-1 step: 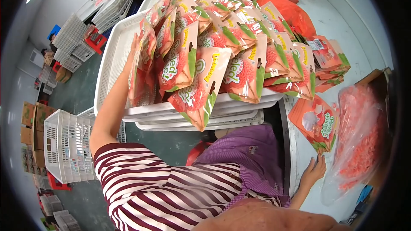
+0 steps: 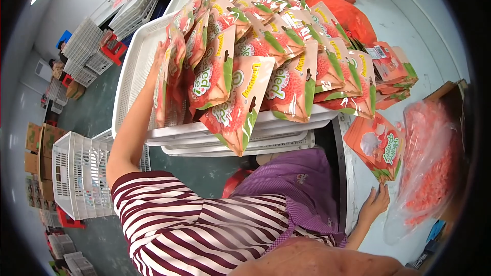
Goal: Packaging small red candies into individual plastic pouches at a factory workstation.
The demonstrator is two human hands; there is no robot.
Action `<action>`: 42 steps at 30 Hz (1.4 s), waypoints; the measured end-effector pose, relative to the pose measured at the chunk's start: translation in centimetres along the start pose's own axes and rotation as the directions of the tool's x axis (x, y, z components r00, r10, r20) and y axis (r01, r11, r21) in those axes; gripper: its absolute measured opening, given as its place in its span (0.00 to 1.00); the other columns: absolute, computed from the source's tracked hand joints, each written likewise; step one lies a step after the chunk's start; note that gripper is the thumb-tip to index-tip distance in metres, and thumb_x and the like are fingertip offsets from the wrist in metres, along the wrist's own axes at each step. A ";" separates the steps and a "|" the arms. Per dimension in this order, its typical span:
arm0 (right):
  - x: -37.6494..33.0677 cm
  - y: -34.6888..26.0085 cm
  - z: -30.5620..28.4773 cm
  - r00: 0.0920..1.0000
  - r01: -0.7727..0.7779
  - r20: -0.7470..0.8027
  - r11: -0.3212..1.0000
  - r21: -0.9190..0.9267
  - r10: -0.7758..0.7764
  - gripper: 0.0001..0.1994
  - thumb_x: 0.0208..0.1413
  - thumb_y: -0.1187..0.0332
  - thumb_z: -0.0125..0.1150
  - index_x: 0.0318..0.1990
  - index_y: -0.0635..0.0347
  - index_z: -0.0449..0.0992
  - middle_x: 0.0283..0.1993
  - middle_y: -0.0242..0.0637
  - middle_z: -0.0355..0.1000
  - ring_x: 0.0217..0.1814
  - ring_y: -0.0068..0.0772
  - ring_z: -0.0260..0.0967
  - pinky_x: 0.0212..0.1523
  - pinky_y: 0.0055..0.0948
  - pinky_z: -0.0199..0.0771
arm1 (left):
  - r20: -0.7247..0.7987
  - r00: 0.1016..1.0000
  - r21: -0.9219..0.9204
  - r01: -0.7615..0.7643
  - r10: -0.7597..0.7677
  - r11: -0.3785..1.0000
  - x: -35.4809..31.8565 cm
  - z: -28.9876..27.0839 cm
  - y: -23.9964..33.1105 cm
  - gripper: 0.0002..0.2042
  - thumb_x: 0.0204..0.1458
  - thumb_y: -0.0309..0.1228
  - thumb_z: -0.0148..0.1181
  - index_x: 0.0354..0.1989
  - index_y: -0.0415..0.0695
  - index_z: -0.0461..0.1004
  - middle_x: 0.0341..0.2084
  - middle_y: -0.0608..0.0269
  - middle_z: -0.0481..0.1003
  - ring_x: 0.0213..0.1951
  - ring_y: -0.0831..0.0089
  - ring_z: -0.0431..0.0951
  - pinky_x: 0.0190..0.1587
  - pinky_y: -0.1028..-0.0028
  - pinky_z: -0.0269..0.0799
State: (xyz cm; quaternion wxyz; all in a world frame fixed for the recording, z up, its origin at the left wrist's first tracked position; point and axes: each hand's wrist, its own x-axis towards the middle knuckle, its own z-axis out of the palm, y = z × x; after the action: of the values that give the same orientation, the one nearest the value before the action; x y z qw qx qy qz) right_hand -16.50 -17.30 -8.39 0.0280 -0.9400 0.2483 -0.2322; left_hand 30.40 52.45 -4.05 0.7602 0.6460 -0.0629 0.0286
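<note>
Filled, shiny pink-and-green pouches [image 2: 225, 107] stand crowded and leaning in the top white plastic tray [image 2: 134, 61]. My left hand [image 2: 159, 56] reaches into the tray's left side, its stretched fingers lying against the outermost pouch; the pouches partly cover this hand. On the table at right, my right hand [image 2: 376, 203] rests with fingers extended and holds nothing. Its fingertips are close to the lower end of a stack of flat pink pouches [image 2: 376, 145]; whether they touch cannot be made out.
A clear plastic bag of pink pieces [image 2: 428, 163] lies right of the flat pouches. More flat pouches [image 2: 393, 71] and a red plastic bag [image 2: 348, 18] sit farther back. White crates [image 2: 84, 174] and a red stool [image 2: 113, 51] stand on the floor at left.
</note>
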 end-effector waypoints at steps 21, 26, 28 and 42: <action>-0.1 -0.1 0.2 1.000 0.007 -0.025 1.000 0.008 -0.007 0.16 0.55 0.66 0.53 0.51 0.59 0.69 0.54 0.46 0.65 0.56 0.47 0.59 0.56 0.42 0.53 | -0.312 0.941 0.870 0.227 0.132 0.438 -16.9 12.2 10.9 0.22 0.55 0.46 0.49 0.46 0.39 0.70 0.28 0.50 0.75 0.32 0.65 0.75 0.41 0.73 0.68; -0.1 -0.3 -0.2 0.999 0.020 -0.029 0.999 0.025 -0.020 0.16 0.54 0.67 0.54 0.51 0.59 0.69 0.54 0.46 0.65 0.56 0.47 0.59 0.56 0.41 0.54 | -0.286 0.956 0.866 0.229 0.067 0.444 -16.8 12.0 10.8 0.22 0.55 0.45 0.51 0.50 0.40 0.69 0.31 0.49 0.76 0.35 0.68 0.75 0.41 0.75 0.68; 0.2 -0.3 0.1 0.999 0.034 -0.034 0.999 0.040 -0.033 0.16 0.54 0.67 0.54 0.51 0.59 0.69 0.54 0.46 0.65 0.56 0.47 0.59 0.56 0.41 0.54 | -0.241 0.963 0.889 0.169 0.123 0.425 -17.4 11.4 10.7 0.22 0.55 0.45 0.51 0.50 0.40 0.69 0.33 0.49 0.76 0.36 0.68 0.75 0.41 0.75 0.68; -0.1 -0.1 0.6 0.998 -0.054 -0.019 0.993 0.108 0.057 0.15 0.49 0.68 0.59 0.46 0.57 0.71 0.53 0.41 0.66 0.56 0.43 0.58 0.58 0.40 0.51 | 0.668 0.647 0.042 -0.527 0.369 0.849 -28.5 31.5 14.2 0.16 0.56 0.42 0.50 0.37 0.42 0.73 0.24 0.52 0.74 0.26 0.60 0.75 0.39 0.65 0.68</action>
State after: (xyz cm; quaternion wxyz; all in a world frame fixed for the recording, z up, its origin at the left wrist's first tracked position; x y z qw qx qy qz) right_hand -16.30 -17.16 -8.94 0.0822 -0.9273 0.2618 -0.2547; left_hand -1.44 24.79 11.07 0.5799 0.6642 -0.4717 0.0036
